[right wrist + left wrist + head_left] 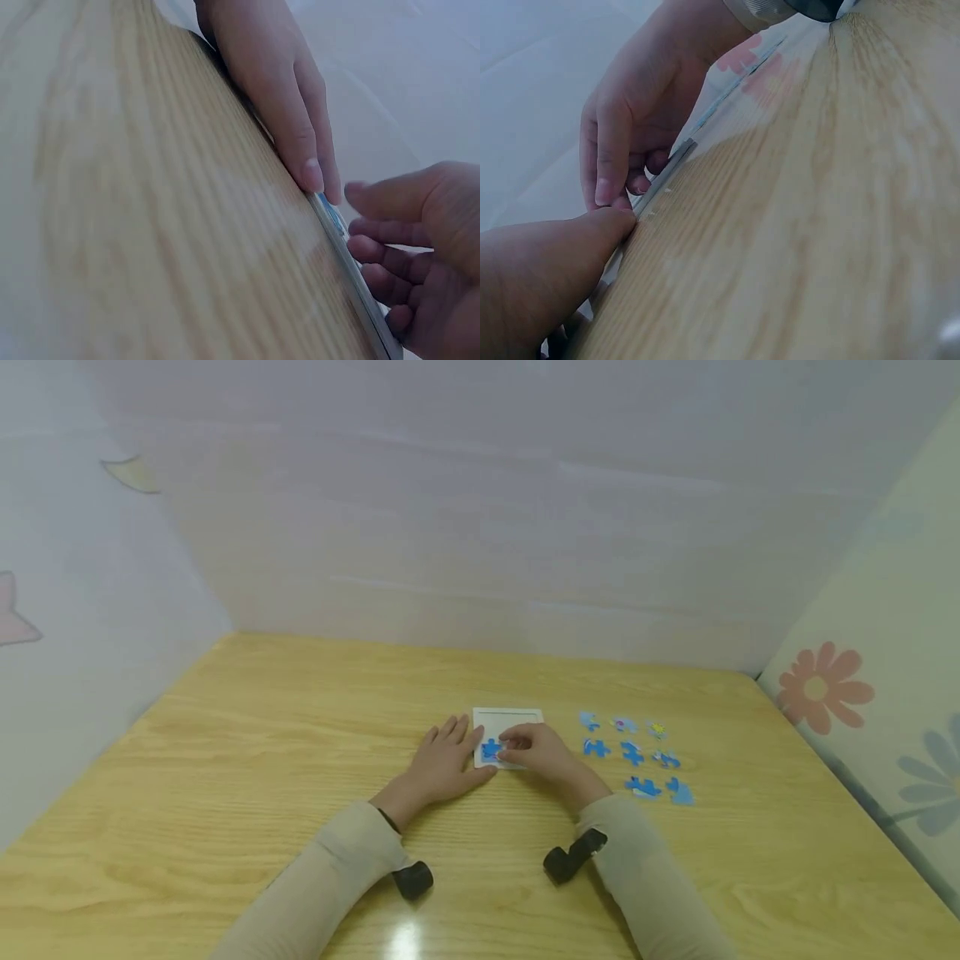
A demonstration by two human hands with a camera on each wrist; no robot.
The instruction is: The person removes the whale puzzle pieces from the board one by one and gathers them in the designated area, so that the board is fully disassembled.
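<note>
A shallow white puzzle tray [507,717] lies on the wooden table, with a blue jigsaw piece [491,750] in its lower left corner. My left hand [442,766] rests at the tray's left side, fingers extended, its thumb along the near edge. Over the tray's right part is my right hand [542,752], its bent fingertips close beside the blue piece. In the right wrist view, the thumb [382,196] stands apart from the loosely bent fingers, and nothing shows between them. Part of the tray is hidden under the right hand.
Several loose jigsaw pieces [632,752] lie in rows to the right of the tray. The wooden table [300,718] ends at a pale wall [480,543] behind, and a flower-printed wall [862,693] stands at the right.
</note>
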